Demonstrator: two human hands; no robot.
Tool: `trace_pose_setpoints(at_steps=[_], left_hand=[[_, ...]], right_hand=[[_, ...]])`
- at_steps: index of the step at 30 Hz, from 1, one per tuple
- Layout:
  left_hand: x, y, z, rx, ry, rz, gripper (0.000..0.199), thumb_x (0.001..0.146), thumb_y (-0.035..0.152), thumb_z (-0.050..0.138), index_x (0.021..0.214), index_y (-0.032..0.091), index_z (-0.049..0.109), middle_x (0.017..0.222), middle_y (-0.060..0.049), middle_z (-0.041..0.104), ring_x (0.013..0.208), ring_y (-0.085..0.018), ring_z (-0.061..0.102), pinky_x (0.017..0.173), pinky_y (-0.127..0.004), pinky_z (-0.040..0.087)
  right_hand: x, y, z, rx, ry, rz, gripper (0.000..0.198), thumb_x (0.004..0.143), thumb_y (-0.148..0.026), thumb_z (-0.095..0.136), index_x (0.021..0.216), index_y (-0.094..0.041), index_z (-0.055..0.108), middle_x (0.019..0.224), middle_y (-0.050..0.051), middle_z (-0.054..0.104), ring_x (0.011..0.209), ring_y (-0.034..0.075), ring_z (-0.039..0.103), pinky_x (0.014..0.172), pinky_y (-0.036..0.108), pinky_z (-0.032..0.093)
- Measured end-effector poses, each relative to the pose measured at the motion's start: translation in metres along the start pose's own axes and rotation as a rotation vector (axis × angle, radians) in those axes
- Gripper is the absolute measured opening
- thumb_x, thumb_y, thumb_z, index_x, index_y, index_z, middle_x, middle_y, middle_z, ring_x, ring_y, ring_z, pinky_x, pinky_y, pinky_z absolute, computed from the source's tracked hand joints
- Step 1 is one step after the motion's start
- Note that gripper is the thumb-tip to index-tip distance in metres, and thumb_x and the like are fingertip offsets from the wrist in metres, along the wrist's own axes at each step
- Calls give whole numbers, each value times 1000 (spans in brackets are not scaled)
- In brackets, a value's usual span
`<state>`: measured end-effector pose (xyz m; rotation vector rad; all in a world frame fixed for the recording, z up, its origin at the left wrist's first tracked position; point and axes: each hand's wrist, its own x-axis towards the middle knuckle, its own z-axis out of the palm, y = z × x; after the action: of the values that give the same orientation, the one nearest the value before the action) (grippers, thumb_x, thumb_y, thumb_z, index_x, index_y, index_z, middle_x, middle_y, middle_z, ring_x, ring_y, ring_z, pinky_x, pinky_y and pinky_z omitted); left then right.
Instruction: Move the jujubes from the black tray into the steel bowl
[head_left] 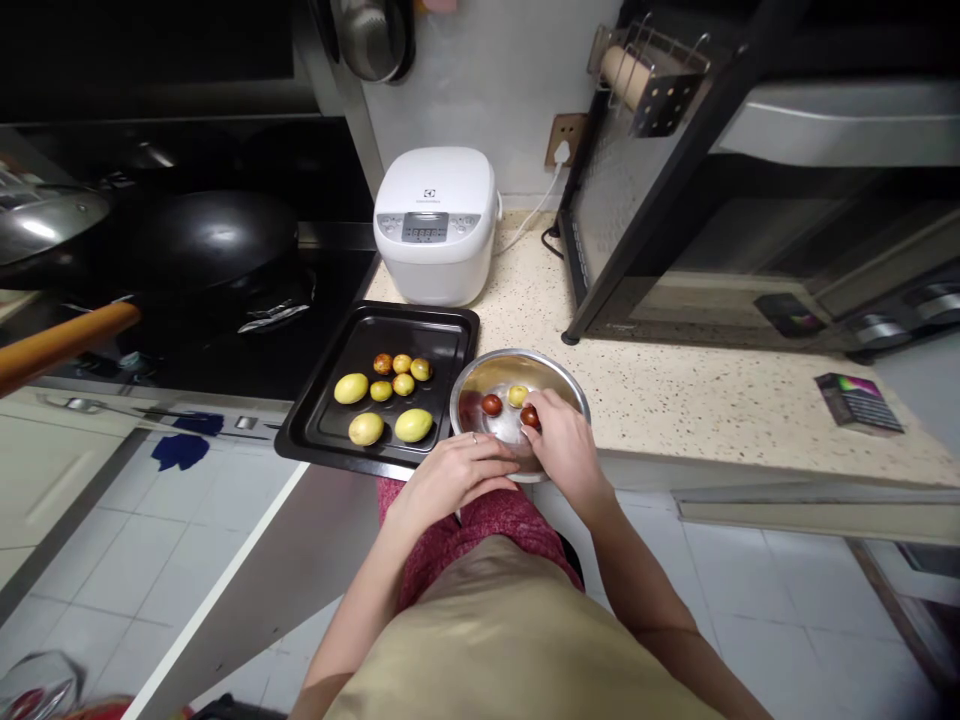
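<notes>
A stainless steel bowl (520, 356) sits at the counter's front edge, with a yellow fruit (517, 396) and a dark red fruit (491, 405) inside. My right hand (561, 440) reaches over its rim, fingertips closed on another small dark red fruit (529, 416). Across the bowl's near left rim lies my left hand (466, 468), fingers stretched out and nothing visible in them. Left of the bowl, a black baking tray (442, 325) carries several smaller yellow-brown fruits (403, 385) and three larger yellow ones, including one at the front (413, 425).
Behind the tray stands a white rice cooker (436, 225). A large oven (750, 230) fills the right side of the counter, with a small box (859, 403) in front. To the left, a black wok (214, 240) and a wooden handle (67, 345) are over the stove.
</notes>
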<state>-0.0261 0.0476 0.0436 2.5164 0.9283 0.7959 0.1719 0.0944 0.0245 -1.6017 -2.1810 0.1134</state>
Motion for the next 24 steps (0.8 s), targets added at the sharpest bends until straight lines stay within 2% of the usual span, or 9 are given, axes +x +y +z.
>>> trace_pose_setpoints(at_steps=[6,12,17,20,24], left_hand=[[0,-2,2,41,18,-25,23,103,33,60,113,22,77,107,-4,80,103,-18,76,104,-34,58],[-2,-10,2,57,66,-33,21,101,31,63,112,20,76,106,-3,80,102,-18,76,111,-38,54],[-2,-10,1,39,60,-42,20,101,31,63,112,20,75,105,-3,80,101,-17,76,114,-39,53],[-2,-7,-3,39,41,-63,24,101,34,63,116,20,74,111,-4,79,109,-20,75,115,-40,52],[-9,-11,-18,45,143,-151,28,102,35,62,122,19,71,123,-8,76,118,-22,71,105,-37,57]], right_hand=[[-1,-1,-2,16,43,14,23,83,-4,66,96,-24,68,93,5,72,79,22,69,59,32,40],[-11,8,-6,172,123,22,15,93,-13,63,101,-23,70,97,6,76,88,26,71,70,36,49],[-22,10,-7,274,219,-37,12,99,-23,60,102,-22,71,100,8,77,94,28,71,81,41,53],[-29,9,-8,315,260,-99,12,101,-27,61,99,-22,72,97,7,78,91,25,72,83,40,53],[-40,9,-6,374,283,-177,9,100,-24,64,96,-22,72,95,5,79,92,23,73,86,40,53]])
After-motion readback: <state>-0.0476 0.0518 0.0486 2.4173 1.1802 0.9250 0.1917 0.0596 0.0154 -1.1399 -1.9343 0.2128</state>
